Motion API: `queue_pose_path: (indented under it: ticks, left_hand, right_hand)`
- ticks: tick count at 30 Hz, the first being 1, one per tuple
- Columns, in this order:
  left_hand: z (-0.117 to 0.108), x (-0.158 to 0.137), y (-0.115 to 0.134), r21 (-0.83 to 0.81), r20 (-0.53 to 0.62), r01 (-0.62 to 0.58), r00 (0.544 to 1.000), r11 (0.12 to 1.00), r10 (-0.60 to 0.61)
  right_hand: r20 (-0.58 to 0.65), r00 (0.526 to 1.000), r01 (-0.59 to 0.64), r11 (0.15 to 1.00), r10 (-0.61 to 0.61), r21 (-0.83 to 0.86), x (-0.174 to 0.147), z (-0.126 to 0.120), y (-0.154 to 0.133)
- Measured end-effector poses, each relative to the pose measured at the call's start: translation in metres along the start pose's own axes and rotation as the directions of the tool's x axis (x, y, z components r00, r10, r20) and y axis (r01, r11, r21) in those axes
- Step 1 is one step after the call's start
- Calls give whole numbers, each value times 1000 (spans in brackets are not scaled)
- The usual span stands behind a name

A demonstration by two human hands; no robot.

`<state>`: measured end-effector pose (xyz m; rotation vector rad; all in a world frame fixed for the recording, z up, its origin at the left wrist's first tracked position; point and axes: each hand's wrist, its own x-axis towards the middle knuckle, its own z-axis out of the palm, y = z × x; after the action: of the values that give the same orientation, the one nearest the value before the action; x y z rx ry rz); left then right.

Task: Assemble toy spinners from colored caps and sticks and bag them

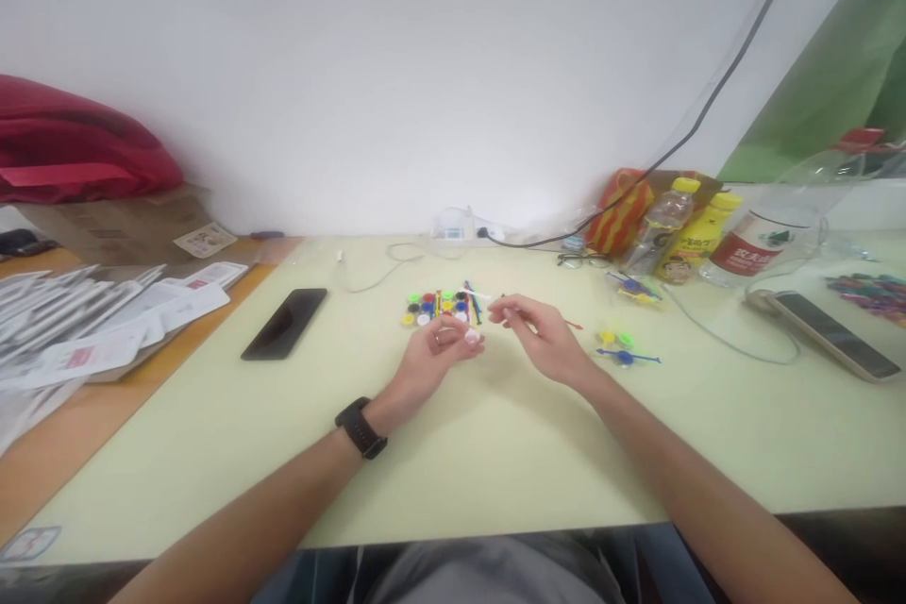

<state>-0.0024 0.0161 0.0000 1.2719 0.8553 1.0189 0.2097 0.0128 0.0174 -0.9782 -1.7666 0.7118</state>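
- At the middle of the tabletop (495, 453), my hands face each other with a small gap: left grip (428, 354) on the left, right grip (542, 335) on the right, fingertips of the right slightly farther off.
- Left grip: pinching a white disc (472, 337) between thumb and fingers, at the right end of that hand.
- Right grip: fingertips closed, looks like a pinch on a white stick (476, 293); exact contact too small to tell.
- Key relation: white disc sits left and near of my right fingertips; white stick passes on the far side of it, apart, not touching as far as I can see.
- Long axis of stick: roughly left-right, free end to the left and a touch farther away.
- Nearer hand: left for the disc, right for the stick.
- Looks: disc small, round, pale, glossy maybe, partly covered by fingers; stick thin, straight, white, end shape blurred.
- Just beyond left grip: coloured discs (425, 309) in short rows, blue arrow (474, 304) at their right side.
- Right of right grip: red arrow (575, 326), partly hidden behind the hand; farther right, a blue spinner (626, 358) lies flat, yellow and green pieces (624, 340) just beyond.
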Motion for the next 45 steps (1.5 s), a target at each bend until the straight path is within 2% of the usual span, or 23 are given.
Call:
queue_pose_path:
  ticks: [4, 7, 13, 18, 25, 28, 35, 42, 45]
  left_hand:
    - [0, 1, -1, -30, 2, 83, 997, 996, -83]
    - [-2, 2, -4, -54, 39, 97, 995, 994, -95]
    - [-8, 3, -4, -57, 98, 53, 994, 997, -47]
    - [-4, 1, 0, -34, 79, -10, 997, 999, 13]
    - [0, -2, 4, 23, 91, -38, 995, 999, 36]
    - [0, -2, 4, 45, 74, -67, 995, 997, 63]
    - [-3, 2, 1, 172, 29, -118, 993, 978, 115]
    - [-10, 4, -4, 268, 75, -176, 984, 947, 161]
    - [-12, 5, -6, 287, 78, -200, 980, 937, 185]
  right_hand:
    - [-6, 999, -38, 994, 38, 105, 1, -5, 3]
    - [-3, 997, -73, 980, 74, 187, 3, -6, 4]
    - [-16, 994, -107, 975, 112, 194, 3, -4, -2]
    - [48, 989, -151, 950, 143, 274, 2, 0, -7]
    - [107, 984, -166, 946, 142, 280, 1, 2, -6]
    - [107, 989, -124, 967, 103, 220, 1, 0, -8]
    - [133, 990, 50, 998, -43, -50, -2, 2, -6]
    - [209, 961, 235, 934, -181, -271, -6, 1, 0]
    - [222, 952, 279, 901, -213, -331, -6, 1, 3]
